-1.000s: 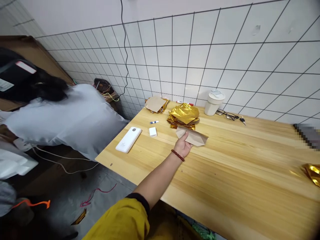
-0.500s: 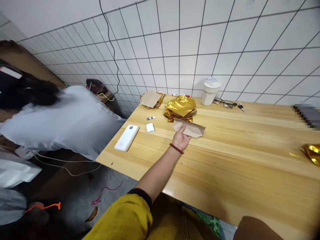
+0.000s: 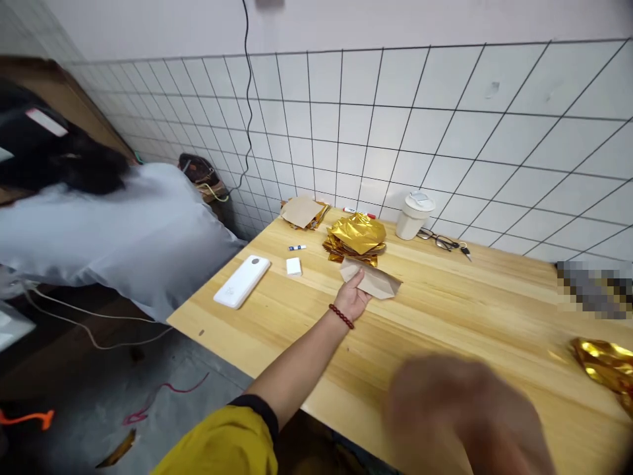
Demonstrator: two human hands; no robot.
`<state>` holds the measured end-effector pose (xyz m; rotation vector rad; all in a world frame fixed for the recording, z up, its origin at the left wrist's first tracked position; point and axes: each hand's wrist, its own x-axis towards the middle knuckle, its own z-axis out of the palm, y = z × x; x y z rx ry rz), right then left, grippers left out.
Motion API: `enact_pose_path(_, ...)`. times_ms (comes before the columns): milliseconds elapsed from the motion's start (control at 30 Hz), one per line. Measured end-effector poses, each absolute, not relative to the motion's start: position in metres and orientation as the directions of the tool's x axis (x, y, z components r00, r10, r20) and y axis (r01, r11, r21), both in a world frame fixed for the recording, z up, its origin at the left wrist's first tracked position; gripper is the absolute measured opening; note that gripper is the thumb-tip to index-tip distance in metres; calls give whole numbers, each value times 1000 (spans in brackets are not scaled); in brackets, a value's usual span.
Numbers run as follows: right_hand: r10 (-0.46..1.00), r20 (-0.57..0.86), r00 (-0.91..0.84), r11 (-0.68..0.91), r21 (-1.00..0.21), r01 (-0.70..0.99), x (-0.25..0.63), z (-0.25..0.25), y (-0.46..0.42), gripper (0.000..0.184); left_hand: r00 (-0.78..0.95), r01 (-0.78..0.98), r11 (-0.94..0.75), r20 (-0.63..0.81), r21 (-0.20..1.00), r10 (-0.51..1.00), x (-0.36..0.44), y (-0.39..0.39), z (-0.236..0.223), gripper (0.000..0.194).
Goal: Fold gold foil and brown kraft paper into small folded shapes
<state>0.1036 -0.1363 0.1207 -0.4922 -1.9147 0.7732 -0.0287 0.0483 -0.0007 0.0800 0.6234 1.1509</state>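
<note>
The newest change is at the near side of the table (image 3: pixel 475 290): the person's right hand (image 3: pixel 455 402), out of view a second ago and only an edge at the bottom half a second ago, now shows large and blurred on the near right side of the gold foil stack (image 3: pixel 357 232), well apart from it. The blur hides how its fingers stand, and whether they carry anything can't be made out. The left hand (image 3: pixel 350 300), by contrast, has kept its place just in front of the stack, the thumb on top and the other fingers mostly hidden beneath, gripping a folded brown sheet (image 3: pixel 380 282). That sheet lies at the stack's near edge, creased lengthwise with one flap raised, and looks no different from the earlier views; whether it touches the stack is unclear. As a judgement, then, the paper is being kept steady by one hand while the other has come within reach of the table, so work on it has gained a second hand but the fold itself is no further along. Behind and left of the stack lies a second pile (image 3: pixel 302 212) topped with brown paper; far to its right, crumpled gold foil (image 3: pixel 601 363) rests on the table.
</note>
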Motion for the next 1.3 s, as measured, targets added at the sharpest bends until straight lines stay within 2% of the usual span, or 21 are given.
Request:
enact_pose_path(67,711,638,-295,686,-722,90,111,100,-89,40,267,-822,430,-413,373,870,-27,48,0,22)
enact_pose_path(100,749,642,-166,662,-737,138,114,84,-66,47,276,-822,433,-407,370,871,-26,48,0,21)
enact_pose_path(133,757,639,134,603,-763,234,116,65,-46,53,281,-823,432,-396,369,874,-25,48,0,20)
enact_pose_path(167,781,553,291,483,-829,281,117,45,-30,66,283,-824,427,-384,372,879,-24,48,-1,20)
enact_pose_path(233,854,360,376,307,-932,193,118,7,-9,87,270,-821,405,-352,402,896,-22,47,-2,20)
enact_pose_path(300,905,202,375,203,-979,38,120,-19,-4,87,254,-800,377,-305,467,918,-19,44,-4,23)
enact_pose_path(367,934,119,338,152,-986,-71,122,-30,-7,84,269,-755,365,-250,545,930,-16,40,-5,29)
enact_pose_path(467,948,19,318,76,-983,-169,127,-28,-13,67,314,-680,362,-193,638,930,-14,34,-4,39)
enact_pose_path(567,942,-48,331,33,-971,-235,129,-24,-15,51,321,-651,360,-188,668,928,-14,32,-3,44)
enact_pose_path(733,943,-65,325,11,-974,-227,128,-24,-15,45,283,-690,358,-221,629,933,-16,37,-4,40)
enact_pose_path(933,964,-20,267,32,-981,-191,128,-22,-16,70,242,-798,331,-236,503,941,-19,43,-4,27)
enact_pose_path(1100,960,-38,277,7,-987,-160,130,-22,-14,66,303,-787,419,-307,453,902,-20,45,-3,18)
enact_pose_path(1300,975,-43,217,-5,-985,-175,135,-20,-15,66,323,-804,451,-353,387,878,-24,49,0,21)
